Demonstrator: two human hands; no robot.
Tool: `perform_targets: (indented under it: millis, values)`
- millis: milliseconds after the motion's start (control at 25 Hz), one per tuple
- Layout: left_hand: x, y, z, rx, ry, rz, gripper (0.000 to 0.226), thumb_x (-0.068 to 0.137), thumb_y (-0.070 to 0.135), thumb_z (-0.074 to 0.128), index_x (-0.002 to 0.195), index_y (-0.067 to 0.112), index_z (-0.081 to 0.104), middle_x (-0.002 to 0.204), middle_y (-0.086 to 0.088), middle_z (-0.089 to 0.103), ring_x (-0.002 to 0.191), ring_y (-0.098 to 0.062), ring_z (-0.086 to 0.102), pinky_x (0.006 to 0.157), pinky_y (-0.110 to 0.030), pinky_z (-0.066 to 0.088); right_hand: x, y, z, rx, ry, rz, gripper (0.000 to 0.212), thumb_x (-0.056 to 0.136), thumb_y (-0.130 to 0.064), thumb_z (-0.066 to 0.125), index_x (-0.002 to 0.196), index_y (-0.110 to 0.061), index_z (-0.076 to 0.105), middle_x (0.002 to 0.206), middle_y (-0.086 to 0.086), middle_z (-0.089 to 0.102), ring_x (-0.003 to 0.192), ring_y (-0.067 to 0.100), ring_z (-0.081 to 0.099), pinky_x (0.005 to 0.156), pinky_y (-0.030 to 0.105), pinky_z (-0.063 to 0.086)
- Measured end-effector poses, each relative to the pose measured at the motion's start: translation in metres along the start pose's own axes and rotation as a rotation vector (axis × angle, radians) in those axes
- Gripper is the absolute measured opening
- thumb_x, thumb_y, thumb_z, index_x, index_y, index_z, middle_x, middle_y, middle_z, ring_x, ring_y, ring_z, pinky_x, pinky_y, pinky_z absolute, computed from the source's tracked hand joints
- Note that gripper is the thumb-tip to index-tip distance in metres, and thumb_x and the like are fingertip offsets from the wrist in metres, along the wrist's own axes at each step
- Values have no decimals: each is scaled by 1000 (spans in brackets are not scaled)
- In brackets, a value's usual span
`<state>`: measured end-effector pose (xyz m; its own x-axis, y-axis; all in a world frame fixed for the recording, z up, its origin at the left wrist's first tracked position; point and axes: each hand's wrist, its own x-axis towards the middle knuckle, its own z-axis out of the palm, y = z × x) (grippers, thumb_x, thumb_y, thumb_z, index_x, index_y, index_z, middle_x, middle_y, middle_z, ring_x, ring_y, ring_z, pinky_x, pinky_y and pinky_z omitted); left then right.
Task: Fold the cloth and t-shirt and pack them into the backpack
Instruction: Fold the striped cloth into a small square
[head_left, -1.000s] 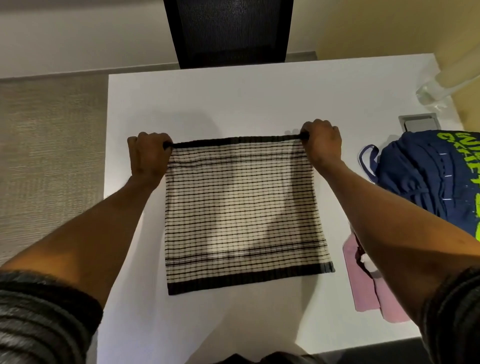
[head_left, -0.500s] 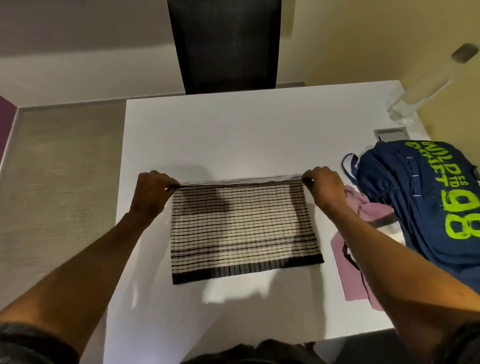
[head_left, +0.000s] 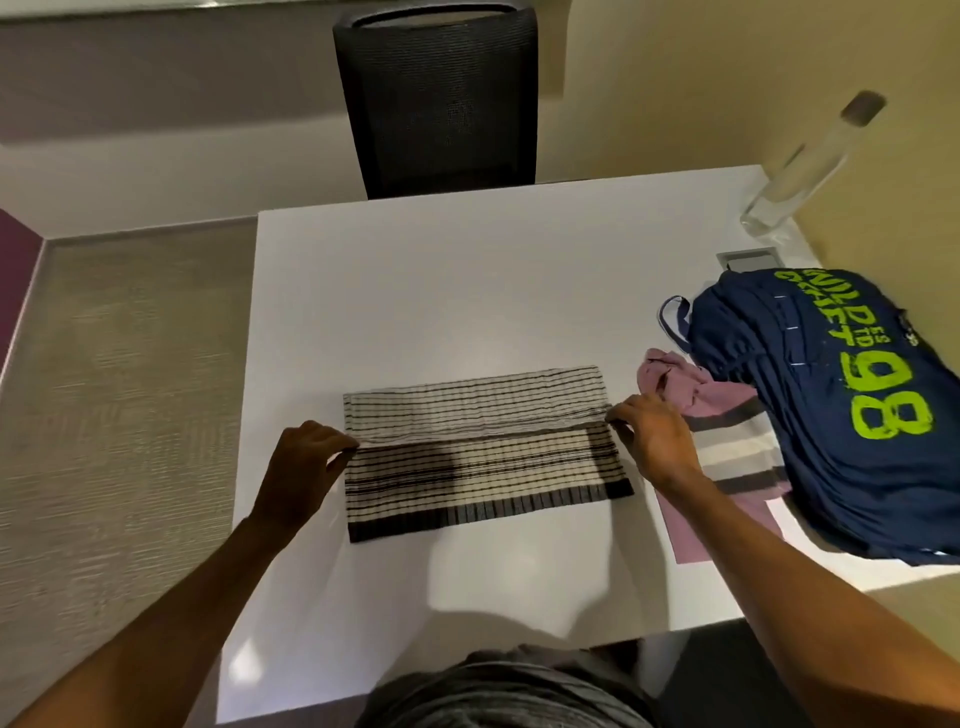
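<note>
I saw left hand (head_left: 306, 460) and right hand (head_left: 657, 439) pinching the half-folded cloth (head_left: 483, 457), backpack (head_left: 831, 415) lay at the table (head_left: 467, 286) right edge, contents hidden.

Backpack (head_left: 831, 415) cut by rt edge; t-shirt (head_left: 737, 447) partly under it.

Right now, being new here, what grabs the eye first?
The striped cloth lies half folded at the middle of the white table, its folded-over edge pinched by the left hand and right hand. At the right lies a navy backpack with neon-green print, a pink garment beside it.
</note>
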<state>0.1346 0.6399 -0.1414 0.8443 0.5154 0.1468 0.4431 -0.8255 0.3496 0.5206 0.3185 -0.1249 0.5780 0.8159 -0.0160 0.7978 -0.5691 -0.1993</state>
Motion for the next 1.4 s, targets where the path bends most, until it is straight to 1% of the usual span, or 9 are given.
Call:
perform_targets:
  millis: [80, 320, 600, 800, 1040, 1160, 1240, 1320, 1400]
  values:
    - [-15, 8, 1, 10, -6, 9, 25, 76, 6, 88, 99, 13, 80, 93, -2, 78, 87, -27, 68, 75, -34, 42, -16, 4, 7, 2, 7, 7, 15, 86, -12, 81, 99, -20, 78, 90, 1, 73, 84, 24, 62, 73, 36, 48]
    - [-54, 19, 14, 11, -81, 17, 31, 73, 5, 90, 101, 13, 82, 96, -3, 76, 91, -28, 68, 76, -31, 43, -60, 13, 35, -22, -33, -35, 31, 73, 1, 85, 96, -18, 79, 89, 3, 72, 82, 26, 61, 67, 37, 49]
    - [-88, 26, 32, 81, -167, 12, 41, 64, 2, 95, 102, 12, 82, 98, -7, 76, 91, -30, 71, 73, -38, 54, -83, 13, 56, -53, -120, -10, 46, 67, 6, 88, 108, -15, 78, 100, 6, 73, 88, 29, 65, 69, 40, 55]
    - [-99, 27, 49, 107, -225, -14, 37, 68, 6, 94, 102, 14, 82, 99, -4, 75, 91, -28, 69, 74, -40, 55, -89, 10, 64, -47, -190, 23, 43, 71, 3, 88, 109, -12, 77, 100, 8, 73, 84, 29, 67, 64, 40, 60]
    - [-110, 26, 63, 112, -280, -48, 30, 74, 11, 91, 102, 18, 80, 102, 0, 74, 93, -25, 68, 77, -37, 53, -93, 9, 73, -111, -292, 30, 47, 69, 0, 90, 111, -15, 75, 105, 8, 73, 87, 28, 68, 69, 41, 61]
    - [-112, 26, 67, 89, -296, -57, 28, 76, 16, 90, 100, 19, 78, 101, 1, 73, 92, -24, 68, 78, -36, 52, -95, 8, 78, -98, -278, 55, 46, 74, -5, 87, 115, -16, 70, 107, 9, 71, 90, 29, 66, 72, 42, 60]
    - [-111, 26, 69, 70, -268, -36, 16, 86, 29, 79, 99, 19, 76, 100, 1, 72, 92, -23, 68, 80, -34, 50, -95, 6, 79, -110, -262, 78, 38, 81, -14, 82, 115, -18, 67, 108, 7, 68, 92, 28, 64, 76, 42, 58]
    - [-105, 31, 71, 48, -243, -51, 34, 100, 46, 51, 98, 20, 74, 100, 3, 70, 95, -20, 65, 85, -33, 47, -92, -1, 78, -118, -227, 112, 28, 85, -19, 76, 111, -17, 66, 107, 8, 67, 94, 28, 62, 81, 42, 55]
    - [-91, 37, 79, 29, -199, -68, 46, 106, 45, 36, 104, 17, 73, 108, 0, 69, 103, -22, 64, 92, -36, 47, -78, -17, 77, -94, -172, 142, 21, 88, -21, 70, 107, -14, 64, 107, 9, 65, 95, 28, 59, 83, 43, 52]
